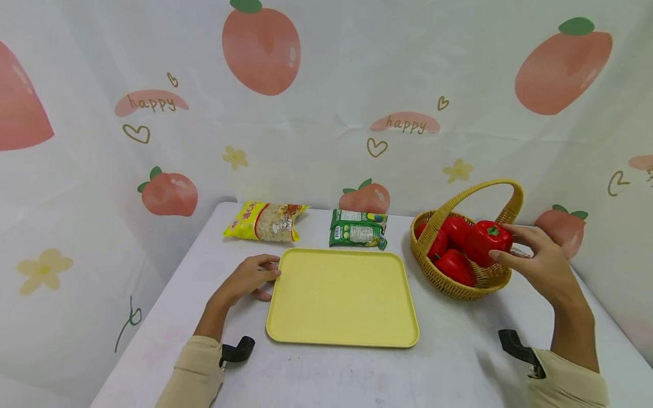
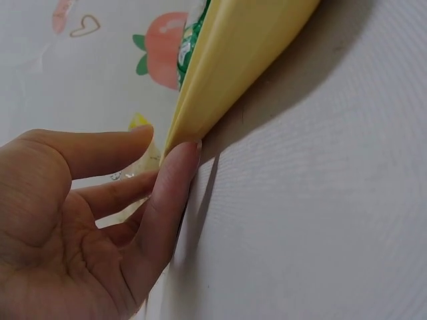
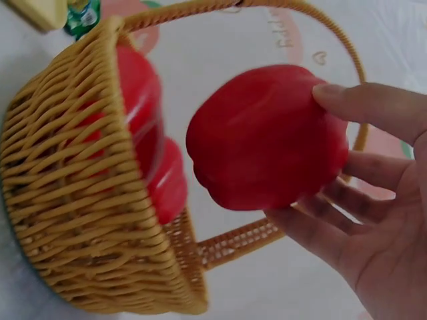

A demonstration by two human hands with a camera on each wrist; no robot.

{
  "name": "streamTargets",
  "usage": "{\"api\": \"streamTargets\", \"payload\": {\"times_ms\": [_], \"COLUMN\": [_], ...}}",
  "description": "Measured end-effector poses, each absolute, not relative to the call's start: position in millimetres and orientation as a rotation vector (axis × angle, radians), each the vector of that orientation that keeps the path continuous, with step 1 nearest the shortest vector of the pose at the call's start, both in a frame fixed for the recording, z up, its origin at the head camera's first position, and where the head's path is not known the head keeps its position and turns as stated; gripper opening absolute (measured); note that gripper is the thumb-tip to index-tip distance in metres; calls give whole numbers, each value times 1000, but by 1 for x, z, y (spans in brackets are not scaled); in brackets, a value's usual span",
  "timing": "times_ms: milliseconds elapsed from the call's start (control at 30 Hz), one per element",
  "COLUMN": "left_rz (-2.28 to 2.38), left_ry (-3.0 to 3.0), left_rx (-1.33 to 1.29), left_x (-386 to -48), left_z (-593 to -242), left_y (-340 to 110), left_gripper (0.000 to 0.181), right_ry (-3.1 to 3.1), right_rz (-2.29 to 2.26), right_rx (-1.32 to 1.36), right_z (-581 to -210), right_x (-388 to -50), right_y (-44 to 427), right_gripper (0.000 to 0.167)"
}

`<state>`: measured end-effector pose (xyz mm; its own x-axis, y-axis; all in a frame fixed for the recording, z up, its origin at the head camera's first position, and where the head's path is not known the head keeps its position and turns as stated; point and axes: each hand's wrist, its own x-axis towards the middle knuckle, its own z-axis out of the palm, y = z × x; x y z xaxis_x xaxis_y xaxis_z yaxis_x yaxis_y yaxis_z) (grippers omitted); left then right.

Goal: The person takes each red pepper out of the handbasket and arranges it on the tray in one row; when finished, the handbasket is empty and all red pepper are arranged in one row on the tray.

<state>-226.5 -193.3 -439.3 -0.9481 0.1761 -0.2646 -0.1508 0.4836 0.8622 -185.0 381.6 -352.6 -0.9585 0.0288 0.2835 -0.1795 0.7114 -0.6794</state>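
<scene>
On the right, my right hand grips a red bell pepper between thumb and fingers, at the right side of a wicker basket. In the right wrist view the pepper is apart from the basket's woven wall, near the handle. More red peppers lie inside the basket, partly hidden. My left hand is beside the left edge of a yellow tray. In the left wrist view, one fingertip touches the tray's rim, while the thumb stands apart from it.
Behind the tray lie a yellow and clear bag of pale pieces and green packets. The basket's tall handle arches over its opening. A printed curtain hangs behind the white table.
</scene>
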Motion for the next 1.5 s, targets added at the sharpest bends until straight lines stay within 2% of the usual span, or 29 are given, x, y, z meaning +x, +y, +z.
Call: {"api": "streamTargets", "payload": {"times_ms": [333,700,1500], "left_rz": [1445,1471,1476], "left_ry": [2416,2409,2406], "left_rx": [0,-1,-7], "left_x": [-228,-229,-228], "left_z": [-440,-442,-444], "left_y": [-193,-192,-193], "left_gripper": [53,53,53], "right_ry": [-2506,-2598,-2686], "right_rz": [1331,1337,1483], "right_rx": [360,509,719], "right_z": [-338,-333,-387], "right_x": [-175,-176,-211], "right_y": [367,337,247], "right_gripper": [60,68,64]}}
